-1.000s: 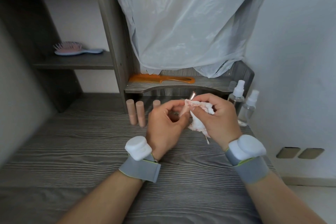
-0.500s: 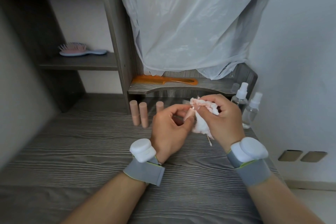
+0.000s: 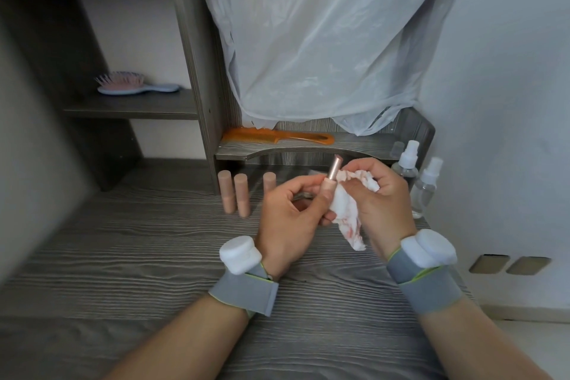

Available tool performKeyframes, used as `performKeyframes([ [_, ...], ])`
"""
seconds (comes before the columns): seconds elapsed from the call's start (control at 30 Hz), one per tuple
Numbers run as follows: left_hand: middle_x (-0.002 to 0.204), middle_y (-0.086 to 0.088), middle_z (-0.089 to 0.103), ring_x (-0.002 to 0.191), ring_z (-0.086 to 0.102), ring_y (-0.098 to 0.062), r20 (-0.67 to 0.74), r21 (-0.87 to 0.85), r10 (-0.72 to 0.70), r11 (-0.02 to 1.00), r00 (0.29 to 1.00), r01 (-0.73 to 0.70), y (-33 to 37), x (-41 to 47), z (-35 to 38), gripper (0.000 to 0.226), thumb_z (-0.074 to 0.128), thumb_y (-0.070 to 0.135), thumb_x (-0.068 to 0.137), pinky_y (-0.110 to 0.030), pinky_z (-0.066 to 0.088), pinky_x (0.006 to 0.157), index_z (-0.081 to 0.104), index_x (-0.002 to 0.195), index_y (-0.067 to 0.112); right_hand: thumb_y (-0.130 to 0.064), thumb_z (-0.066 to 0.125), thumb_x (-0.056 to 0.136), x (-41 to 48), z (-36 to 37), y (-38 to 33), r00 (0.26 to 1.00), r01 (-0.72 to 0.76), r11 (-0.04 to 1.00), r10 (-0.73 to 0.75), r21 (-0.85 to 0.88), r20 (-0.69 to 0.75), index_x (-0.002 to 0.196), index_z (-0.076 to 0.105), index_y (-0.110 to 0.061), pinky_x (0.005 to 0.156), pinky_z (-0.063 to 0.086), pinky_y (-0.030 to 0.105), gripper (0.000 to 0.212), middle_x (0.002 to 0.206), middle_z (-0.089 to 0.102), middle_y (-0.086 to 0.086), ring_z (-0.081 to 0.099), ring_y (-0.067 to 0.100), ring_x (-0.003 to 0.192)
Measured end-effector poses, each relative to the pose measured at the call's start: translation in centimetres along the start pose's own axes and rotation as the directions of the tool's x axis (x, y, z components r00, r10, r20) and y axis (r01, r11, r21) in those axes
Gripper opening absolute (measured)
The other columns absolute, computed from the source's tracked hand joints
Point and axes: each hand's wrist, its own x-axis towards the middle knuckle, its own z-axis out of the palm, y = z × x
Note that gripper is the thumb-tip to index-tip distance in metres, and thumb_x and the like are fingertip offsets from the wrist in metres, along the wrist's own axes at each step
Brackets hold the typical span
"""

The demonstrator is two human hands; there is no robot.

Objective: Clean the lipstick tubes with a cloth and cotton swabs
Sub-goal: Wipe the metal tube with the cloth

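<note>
My left hand (image 3: 290,219) pinches an uncapped lipstick tube (image 3: 330,177) upright by its beige base, and the rose-gold metal top stands bare above my fingers. My right hand (image 3: 379,203) grips a crumpled white cloth (image 3: 347,213) stained pink, held against the right side of the tube. A tail of the cloth hangs down between my hands. Three beige lipstick tubes (image 3: 242,199) stand on the desk to the left, just behind my left hand.
Two clear spray bottles (image 3: 427,187) stand at the right by the wall. An orange comb (image 3: 277,136) lies on the low shelf (image 3: 354,145) under a hanging plastic bag (image 3: 324,55). A hairbrush (image 3: 135,86) rests on the left shelf. The grey wooden desk (image 3: 138,241) stretches towards me.
The cloth covered the tube's top before; it has slid down and to the right, baring the metal top. My view shifted slightly.
</note>
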Motion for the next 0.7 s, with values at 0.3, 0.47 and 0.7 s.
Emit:
performKeyframes([
  [0.3, 0.089, -0.011, 0.072, 0.076, 0.067, -0.043, -0.052, 0.127, 0.065, 0.99, 0.997, -0.058, -0.78, 0.43, -0.77, 0.026, 0.08, 0.012, 0.08, -0.052, 0.06, 0.07, 0.073, 0.106, 0.016, -0.001, 0.065, 0.088, -0.1, 0.17, -0.27, 0.997, -0.057, 0.991, 0.05, 0.121, 0.06, 0.09, 0.07, -0.006, 0.063, 0.051, 0.02, 0.007, 0.082, 0.07, 0.004, 0.066, 0.009, 0.073],
  [0.47, 0.083, -0.01, 0.073, 0.064, 0.068, -0.028, -0.015, 0.088, 0.043, 0.995, 0.999, -0.041, -0.65, 0.16, -0.34, 0.023, 0.073, 0.005, 0.085, -0.038, 0.059, 0.064, 0.072, 0.108, 0.006, 0.006, 0.068, 0.084, 0.15, -0.09, -0.15, 0.998, -0.056, 0.985, 0.051, 0.161, 0.036, 0.104, 0.064, -0.012, 0.074, 0.054, 0.024, 0.028, 0.101, 0.072, 0.004, 0.069, 0.013, 0.092],
  [0.7, 0.07, -0.016, 0.069, 0.062, 0.064, -0.021, 0.035, 0.112, 0.025, 0.993, 0.999, -0.028, -0.73, 0.04, -0.4, 0.019, 0.056, 0.006, 0.097, -0.032, 0.057, 0.062, 0.072, 0.108, 0.007, 0.007, 0.068, 0.082, 0.05, -0.1, -0.43, 0.995, -0.072, 0.989, 0.062, 0.126, 0.079, 0.098, 0.066, -0.009, 0.064, 0.053, 0.021, 0.022, 0.086, 0.071, 0.001, 0.067, 0.008, 0.075],
])
